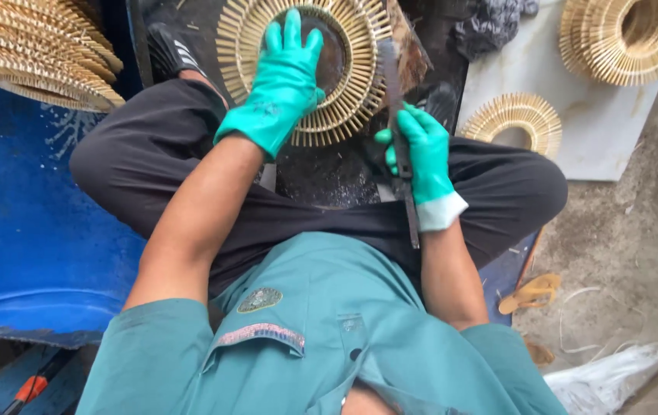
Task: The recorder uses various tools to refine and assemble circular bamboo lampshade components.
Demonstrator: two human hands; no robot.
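My left hand (281, 84) presses flat, fingers spread, on the bamboo-stick ring (306, 69); my right hand (421, 157) grips the blade (397, 131), best kept steady along the rim.

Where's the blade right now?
Head view, centre-right: the blade is gripped in the right hand, its tip against the right edge of the bamboo ring under the left hand.

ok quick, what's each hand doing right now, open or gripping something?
Left hand: open, gloved fingers spread flat on the round bamboo-stick ring.
Right hand: closed around a long dark blade, which meets the ring's edge.
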